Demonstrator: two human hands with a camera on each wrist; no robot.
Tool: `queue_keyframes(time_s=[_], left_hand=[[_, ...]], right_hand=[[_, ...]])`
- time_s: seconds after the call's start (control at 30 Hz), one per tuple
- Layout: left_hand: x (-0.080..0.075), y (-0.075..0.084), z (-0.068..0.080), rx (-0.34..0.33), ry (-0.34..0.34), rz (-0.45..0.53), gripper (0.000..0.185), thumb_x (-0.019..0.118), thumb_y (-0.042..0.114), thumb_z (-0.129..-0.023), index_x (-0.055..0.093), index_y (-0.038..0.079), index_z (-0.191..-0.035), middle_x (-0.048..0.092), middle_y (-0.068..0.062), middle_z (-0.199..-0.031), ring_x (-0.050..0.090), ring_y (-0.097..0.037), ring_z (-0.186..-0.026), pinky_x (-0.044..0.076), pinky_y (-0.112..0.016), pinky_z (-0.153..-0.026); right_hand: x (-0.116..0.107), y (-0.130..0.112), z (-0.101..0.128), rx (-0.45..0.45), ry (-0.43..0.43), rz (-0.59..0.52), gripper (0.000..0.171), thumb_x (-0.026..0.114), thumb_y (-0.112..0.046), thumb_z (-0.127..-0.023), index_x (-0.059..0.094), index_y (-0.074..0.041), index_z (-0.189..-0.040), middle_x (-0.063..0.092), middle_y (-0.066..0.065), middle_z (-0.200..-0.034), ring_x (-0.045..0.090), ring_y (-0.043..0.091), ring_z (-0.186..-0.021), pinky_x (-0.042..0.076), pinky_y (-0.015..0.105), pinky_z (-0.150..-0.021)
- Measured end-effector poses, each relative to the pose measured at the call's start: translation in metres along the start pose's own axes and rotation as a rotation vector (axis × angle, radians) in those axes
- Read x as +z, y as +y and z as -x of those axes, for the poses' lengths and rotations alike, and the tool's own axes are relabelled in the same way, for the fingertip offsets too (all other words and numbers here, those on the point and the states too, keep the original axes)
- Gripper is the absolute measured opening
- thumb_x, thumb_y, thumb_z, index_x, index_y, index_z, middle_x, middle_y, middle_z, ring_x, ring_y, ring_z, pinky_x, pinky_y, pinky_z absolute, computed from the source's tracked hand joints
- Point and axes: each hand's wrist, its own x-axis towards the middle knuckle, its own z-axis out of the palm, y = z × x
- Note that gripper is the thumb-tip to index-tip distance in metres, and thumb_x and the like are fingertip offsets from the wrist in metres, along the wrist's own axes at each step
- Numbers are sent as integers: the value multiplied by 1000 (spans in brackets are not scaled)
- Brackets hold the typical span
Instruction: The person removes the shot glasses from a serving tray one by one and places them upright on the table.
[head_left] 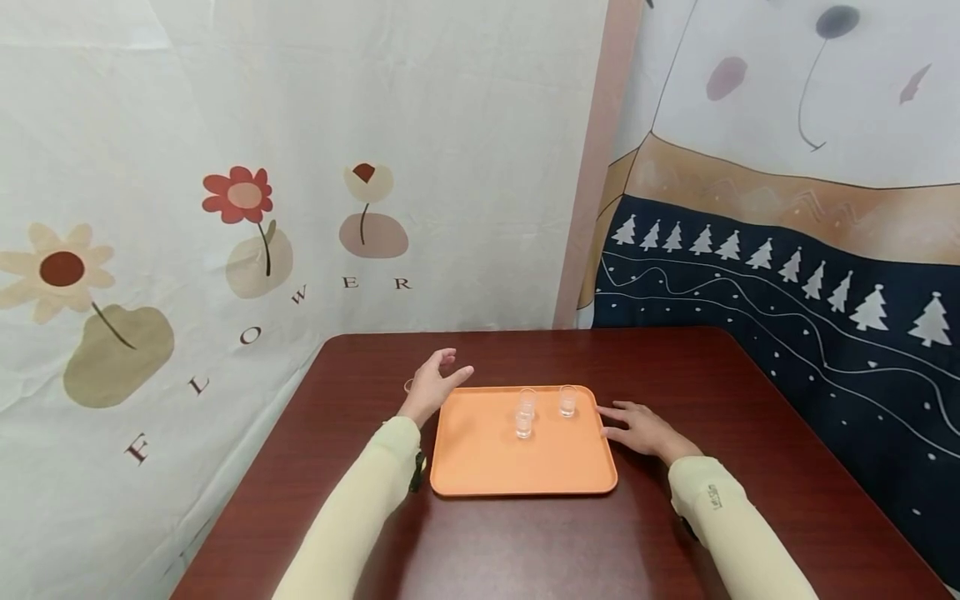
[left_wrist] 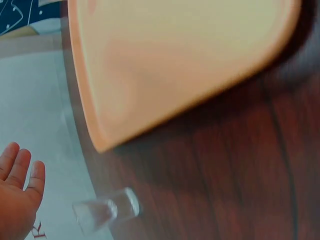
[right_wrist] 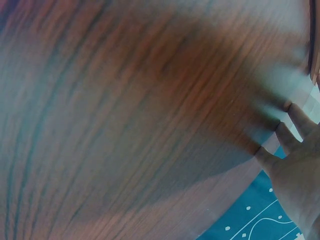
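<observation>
Reading "FLOWER", a cloth (head_left: pixel 300 133) hangs beyond the orange tray (head_left: pixel 487 458).

Left fingers (left_wrist: pixel 20 167) loosely open, right fingers (right_wrist: pixel 286 138) outstretched, slightly spread.

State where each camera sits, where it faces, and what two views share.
On the head, facing forward and down at the table and tray; left hand, right hand and sleeves show.
On the left wrist, facing the tray's corner and a glass; part of that hand shows.
On the right wrist, facing the table; part of that hand shows.
Head and left-wrist views share the tray and left hand.
</observation>
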Motion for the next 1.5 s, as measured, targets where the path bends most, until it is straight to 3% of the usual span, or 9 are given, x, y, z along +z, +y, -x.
queue_keyframes(time_s=[0.2, 0.67, 1.03, 1.5], left_hand=[[21, 5, 8, -2, -25, 57, 63, 73, 38, -91, 48, 12, -144, 53, -13, -141, 48, -31, -131, 42, -49, -103], [56, 14, 25, 11, -136, 143, 64, 74, 34, -91, 48, 10, -144, 50, -15, -143, 43, -33, -135, 40, -50, -104], [75, 13, 41, -1, -202, 121, 65, 74, 33, -91, 47, 9, -145, 50, -14, -143, 44, -32, -134, 40, -51, -105], [91, 9, 48, -11, -186, 111, 58, 78, 27, -89, 53, 6, -137, 55, -16, -135, 49, -34, -128, 44, -49, -102]], right_hand=[[1, 2, -2, -4, 11, 5, 58, 60, -43, -98, 47, -20, -149, 35, 27, -151, 29, 51, -138, 28, 70, -104], [2, 3, -2, 5, 8, 3, 59, 60, -44, -98, 47, -20, -149, 35, 27, -151, 29, 51, -138, 28, 70, -104], [1, 1, -2, 16, 1, 0, 60, 59, -48, -97, 46, -21, -150, 34, 27, -152, 29, 51, -138, 28, 71, -103], [1, 1, -2, 11, 1, -2, 60, 59, -46, -98, 46, -20, -150, 34, 28, -152, 28, 52, -138, 27, 71, -103]])
